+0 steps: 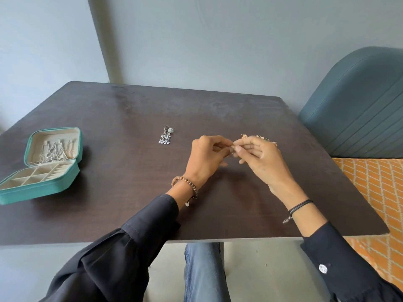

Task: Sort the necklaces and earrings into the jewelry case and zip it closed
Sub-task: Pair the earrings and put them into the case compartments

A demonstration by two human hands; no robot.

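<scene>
Dark desk (130, 214), with a blue chair (353, 105) at its far right. The green case (39, 189) lies open at the left edge, well apart from both hands. Its lid is folded back away from the person, and its long axis runs from near-left to far-right.

The left hand (205, 158) and right hand (261, 162) meet above mid-desk. Each grip is pressed together at the fingertips, and both pinch one small piece (233, 146). The piece is too small for its kind or heading to be told.

Silver necklaces (53, 151) already lie in the lid, spilling slightly over the hinge. The base compartments appear empty.

The silver earrings (166, 136) rest on the desk between case and hands. Their studs lie far and their dangles near, so the long axis runs roughly away from the person. The gold earrings (262, 137) show just beyond the right hand. Whether they touch the hand cannot be told.

Judged progress is about half. The necklaces seem stowed, while both earring pairs remain outside and the zip is still undone.
</scene>
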